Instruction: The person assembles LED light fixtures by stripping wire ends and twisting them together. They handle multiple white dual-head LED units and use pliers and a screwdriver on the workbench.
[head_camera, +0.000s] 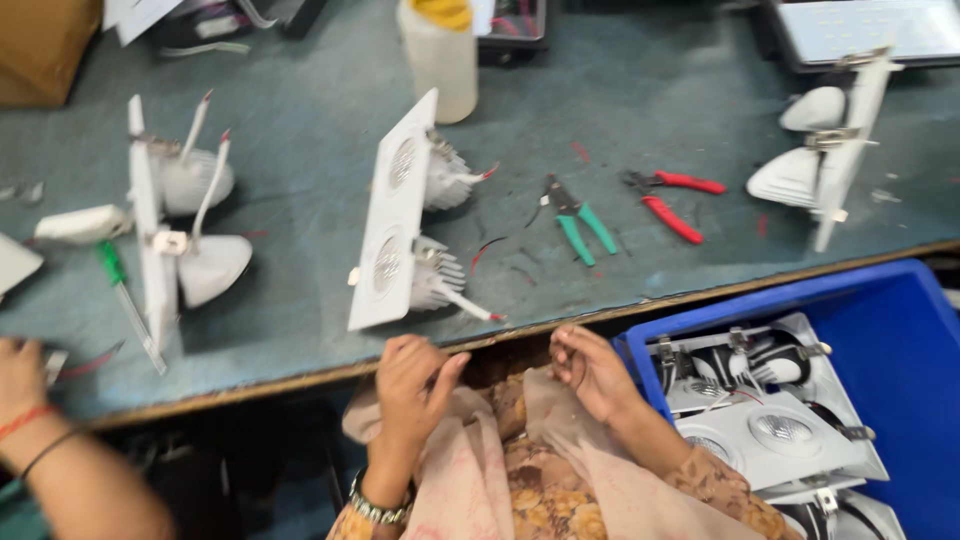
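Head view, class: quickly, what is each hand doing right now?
Left hand: fingers curled at the table edge; anything held cannot be told.
Right hand: fingers curled, apparently empty; blur prevents certainty.

bench (300, 330): matt grey-green top, scuffed, wood edge | fixture (392, 215) just beyond left hand (412, 385): matt white plastic-looking plate, finned metal backs | crate (905, 330) right of right hand (592, 372): glossy blue plastic | pliers (578, 222): metal, green rubbery grips | lap cloth (530, 470): soft printed fabric
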